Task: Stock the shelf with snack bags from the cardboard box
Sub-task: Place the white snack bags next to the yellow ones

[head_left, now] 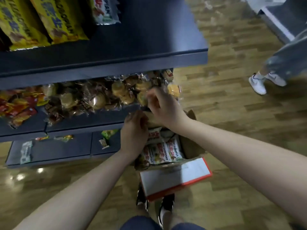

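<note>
Both grips (144,113) seemingly on one bag (149,119)

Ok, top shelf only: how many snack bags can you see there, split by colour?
On the top shelf, as far as the frame shows:
yellow bags: 2
white bag: 1
Total: 3
The frame cuts off the shelf at the top and left, so more may sit out of view.

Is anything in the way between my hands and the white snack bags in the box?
Nothing visible blocks them. The cardboard box is open on top, and the white snack bags lie exposed directly below the left hand and right hand, which hover above its far end.
</note>
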